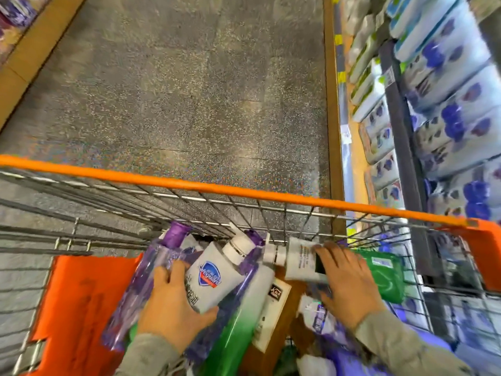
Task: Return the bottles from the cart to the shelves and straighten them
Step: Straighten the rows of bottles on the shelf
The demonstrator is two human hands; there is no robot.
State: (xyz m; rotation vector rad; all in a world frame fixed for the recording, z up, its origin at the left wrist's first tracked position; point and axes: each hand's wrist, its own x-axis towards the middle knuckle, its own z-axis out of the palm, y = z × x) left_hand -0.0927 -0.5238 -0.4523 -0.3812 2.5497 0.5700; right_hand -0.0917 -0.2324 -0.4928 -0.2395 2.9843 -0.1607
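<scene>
Store aisle, speckled grey floor (189, 90). Toward the near edge of the wire cart (217, 189), left hand (170, 302) grasps white shield-label bottle (214, 278), 1 of several heaped. Right hand (347, 280) lies on sideways white bottle (298, 259) by the far wall; grip unclear through blur. Stocked shelves (433, 104) right.

One cart (217, 189) holds two white bottles, the shield-label bottle (217, 278) at its middle and the print-label bottle (301, 257) by its far wall, two purple caps, the left cap (177, 233) and the middle cap (253, 237), one green-and-white bottle (235, 321) and one green pack (385, 275) at its right side. Two hands are in the cart, the left hand (168, 305) and the right hand (349, 280), and one orange flap (81, 294) lies at its left side. The packs (447, 77) on the shelves (401, 131) right of the cart are too blurred to count.
</scene>
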